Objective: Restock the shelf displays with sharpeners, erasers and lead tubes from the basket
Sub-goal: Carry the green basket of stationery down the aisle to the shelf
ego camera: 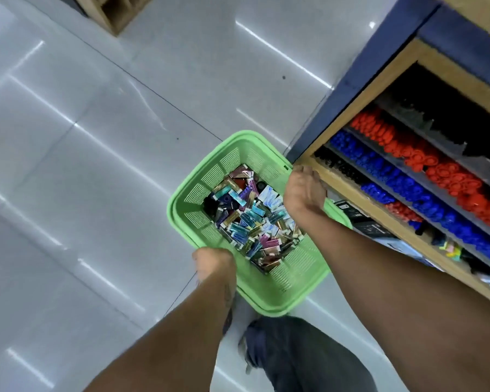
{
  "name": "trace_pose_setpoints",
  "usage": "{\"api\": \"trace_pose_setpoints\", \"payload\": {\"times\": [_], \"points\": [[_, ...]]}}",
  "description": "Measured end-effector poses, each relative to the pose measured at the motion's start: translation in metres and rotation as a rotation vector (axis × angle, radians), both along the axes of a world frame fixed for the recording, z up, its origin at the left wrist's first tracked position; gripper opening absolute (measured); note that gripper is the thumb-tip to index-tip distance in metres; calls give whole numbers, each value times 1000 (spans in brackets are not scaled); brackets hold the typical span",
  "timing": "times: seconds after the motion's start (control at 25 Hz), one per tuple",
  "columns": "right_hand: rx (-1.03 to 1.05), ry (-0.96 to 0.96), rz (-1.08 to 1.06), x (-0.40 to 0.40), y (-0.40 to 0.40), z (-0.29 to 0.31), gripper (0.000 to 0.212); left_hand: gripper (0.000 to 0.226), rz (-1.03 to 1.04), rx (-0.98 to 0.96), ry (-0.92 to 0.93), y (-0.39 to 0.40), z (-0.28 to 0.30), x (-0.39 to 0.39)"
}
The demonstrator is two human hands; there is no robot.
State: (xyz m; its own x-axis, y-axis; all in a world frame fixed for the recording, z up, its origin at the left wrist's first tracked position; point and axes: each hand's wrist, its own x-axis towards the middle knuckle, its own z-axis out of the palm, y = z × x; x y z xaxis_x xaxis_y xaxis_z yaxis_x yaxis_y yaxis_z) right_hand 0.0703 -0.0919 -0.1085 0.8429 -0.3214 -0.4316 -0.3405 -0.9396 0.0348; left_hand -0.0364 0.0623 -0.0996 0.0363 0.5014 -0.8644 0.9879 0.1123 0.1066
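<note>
Fingers of both hands, left (214,263) and right (303,190), hide curled round the basket (269,302) rim.

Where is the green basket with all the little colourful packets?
In the head view, the green basket is in the middle, above the grey floor, held by the left hand and right hand, just left of the wooden shelf.

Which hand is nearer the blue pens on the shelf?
Right. The right hand sits at the basket rim beside the shelf, close to the blue pens; the left hand holds the opposite rim.
</note>
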Motion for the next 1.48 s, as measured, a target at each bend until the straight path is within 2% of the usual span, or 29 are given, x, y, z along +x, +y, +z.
{"api": "trace_pose_setpoints", "payload": {"times": [0.08,0.2,0.32,0.48,0.68,0.88,1.04,1.28,1.48], "points": [[8,-52,66,7,36,58,42,41,-5,66,-24,31,51,4],[32,-105,143,20,101,151,42,48,-20,181,-158,99,142,15],[125,-212,205,37,174,235,44,38,-7,326,-226,177,224,33],[179,-303,302,65,271,323,40,37,72,478,-264,280,311,63],[251,-359,365,105,398,404,33,23,67,620,-321,416,389,102],[294,-393,407,161,515,445,33,9,58,718,-365,530,442,149],[304,-375,467,224,606,453,23,8,75,776,-340,622,444,201],[377,-357,600,361,763,470,23,5,164,787,-318,762,457,317],[383,-398,668,478,896,484,24,10,223,804,-321,880,470,421]]}}
